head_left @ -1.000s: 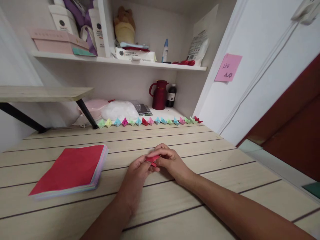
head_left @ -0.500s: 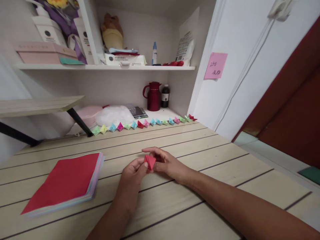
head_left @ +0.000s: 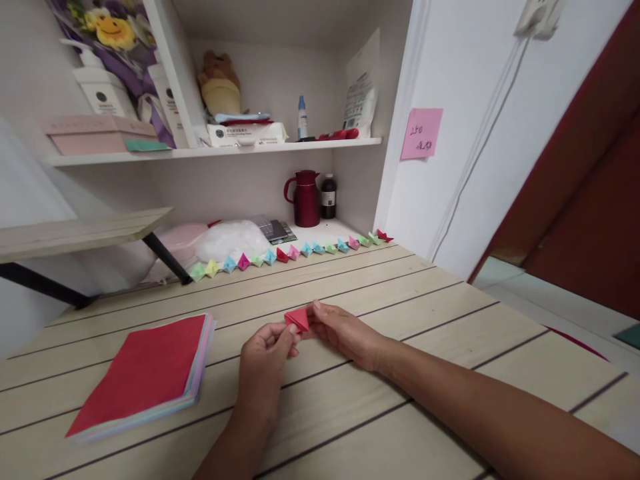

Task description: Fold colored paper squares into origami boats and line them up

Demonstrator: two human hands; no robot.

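Note:
A small folded red paper piece (head_left: 297,319) is pinched between both my hands just above the wooden table (head_left: 400,293). My left hand (head_left: 267,353) grips its near left side with thumb and fingers closed. My right hand (head_left: 340,331) holds its right side, fingers curled around it. To the left lies a stack of coloured paper sheets (head_left: 145,377) with a red sheet on top. Along the table's far edge stands a row of several small folded paper shapes (head_left: 293,251) in green, yellow, blue, pink and red.
Behind the row sit a dark red jug (head_left: 305,198), a dark bottle (head_left: 328,197) and a white plastic bag (head_left: 233,239). A shelf (head_left: 210,152) above carries boxes and bottles. A raised wooden board (head_left: 75,230) stands at left. A pink sticky note (head_left: 421,133) hangs on the wall.
The folded red piece has been turned and opened out between my fingers, now showing a flat triangular face. The view has shifted slightly, and my hands stay at the table's middle.

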